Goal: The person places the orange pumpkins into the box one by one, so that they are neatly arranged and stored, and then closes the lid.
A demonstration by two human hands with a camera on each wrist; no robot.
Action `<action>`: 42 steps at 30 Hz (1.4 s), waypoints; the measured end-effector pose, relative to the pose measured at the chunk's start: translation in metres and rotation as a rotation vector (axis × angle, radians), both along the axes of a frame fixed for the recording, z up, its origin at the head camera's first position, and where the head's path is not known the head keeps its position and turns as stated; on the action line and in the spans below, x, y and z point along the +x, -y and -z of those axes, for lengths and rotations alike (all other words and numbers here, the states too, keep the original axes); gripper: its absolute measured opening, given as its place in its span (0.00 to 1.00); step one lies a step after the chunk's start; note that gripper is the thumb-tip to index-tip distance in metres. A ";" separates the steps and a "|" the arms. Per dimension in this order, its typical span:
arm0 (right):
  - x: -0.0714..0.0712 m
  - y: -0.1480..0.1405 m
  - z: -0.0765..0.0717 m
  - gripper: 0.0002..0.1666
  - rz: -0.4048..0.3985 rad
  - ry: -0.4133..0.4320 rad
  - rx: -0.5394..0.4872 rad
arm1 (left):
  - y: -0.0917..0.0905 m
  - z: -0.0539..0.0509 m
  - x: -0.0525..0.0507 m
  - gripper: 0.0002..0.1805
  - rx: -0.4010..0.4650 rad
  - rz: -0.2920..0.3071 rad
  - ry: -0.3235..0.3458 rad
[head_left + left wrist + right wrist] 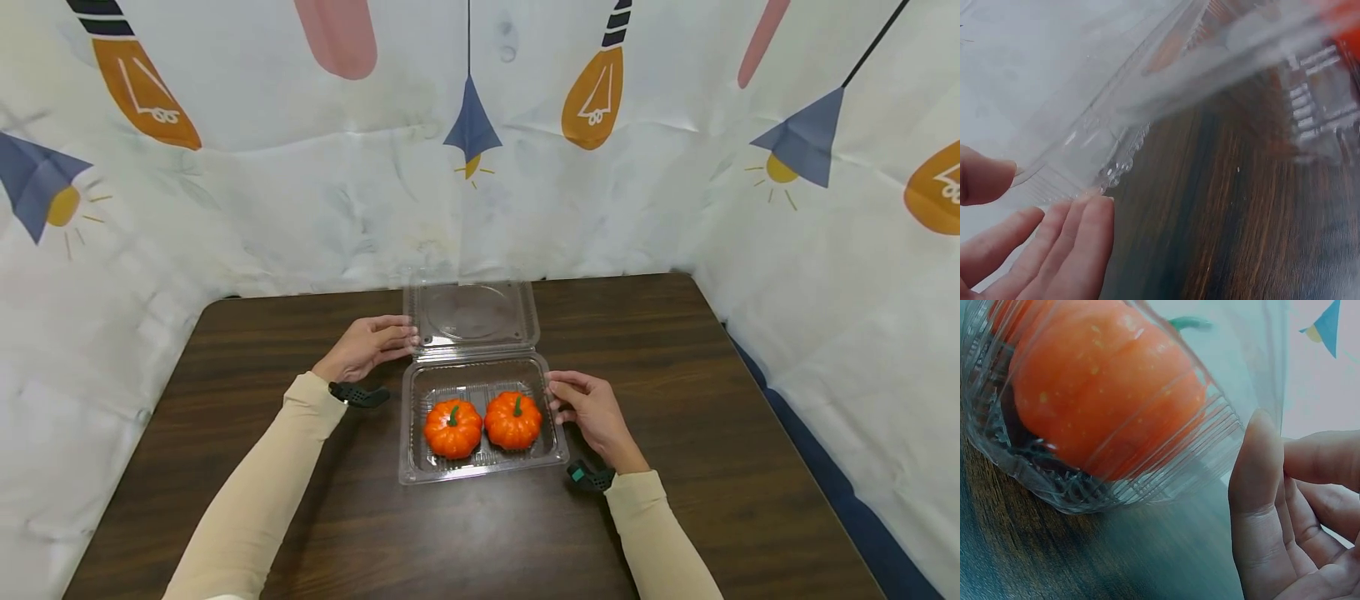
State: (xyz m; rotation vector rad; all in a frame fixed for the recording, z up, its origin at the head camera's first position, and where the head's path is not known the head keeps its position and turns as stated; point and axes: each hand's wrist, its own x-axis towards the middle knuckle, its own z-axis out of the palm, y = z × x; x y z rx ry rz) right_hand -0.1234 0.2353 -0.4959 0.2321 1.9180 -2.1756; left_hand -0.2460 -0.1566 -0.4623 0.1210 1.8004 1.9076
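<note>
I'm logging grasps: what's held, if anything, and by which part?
The right hand pinches the clear container by its right rim; the left hand holds the lid by its left edge.

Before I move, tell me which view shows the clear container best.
Head view: the clear container fits entirely in frame, lid open. Left wrist shows blurred parts; right wrist, a cropped close-up of one side.

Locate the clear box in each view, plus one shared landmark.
Head: box, open, just below centre.
Left wrist: lid slants from lower left to top centre; tray at upper right.
Right wrist: tray fills upper left and centre.
Shared landmark: orange pumpkin; only a top-right patch in the left wrist view.
</note>
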 end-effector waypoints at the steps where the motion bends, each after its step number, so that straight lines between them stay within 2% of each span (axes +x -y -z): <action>1: 0.000 0.000 0.000 0.24 0.000 0.000 0.003 | 0.000 0.000 0.000 0.31 -0.006 0.001 -0.007; 5: 0.000 -0.001 0.001 0.24 0.001 0.005 0.008 | -0.001 -0.002 0.000 0.31 -0.032 0.000 -0.029; 14: -0.001 -0.002 0.002 0.23 0.000 -0.002 0.007 | -0.002 -0.010 0.001 0.30 -0.018 0.008 -0.045; 22: -0.001 -0.001 0.002 0.24 -0.007 -0.010 -0.011 | -0.003 -0.014 0.002 0.30 -0.050 0.034 -0.095; 32: -0.002 0.001 -0.001 0.24 -0.012 -0.025 -0.027 | -0.002 -0.020 0.002 0.31 -0.057 0.036 -0.111; 38: -0.002 0.002 -0.002 0.24 -0.011 -0.026 -0.030 | -0.001 -0.024 0.004 0.31 -0.101 0.042 -0.148; 42: -0.003 0.002 -0.002 0.24 -0.003 -0.027 -0.028 | -0.001 -0.025 0.005 0.31 -0.070 0.043 -0.162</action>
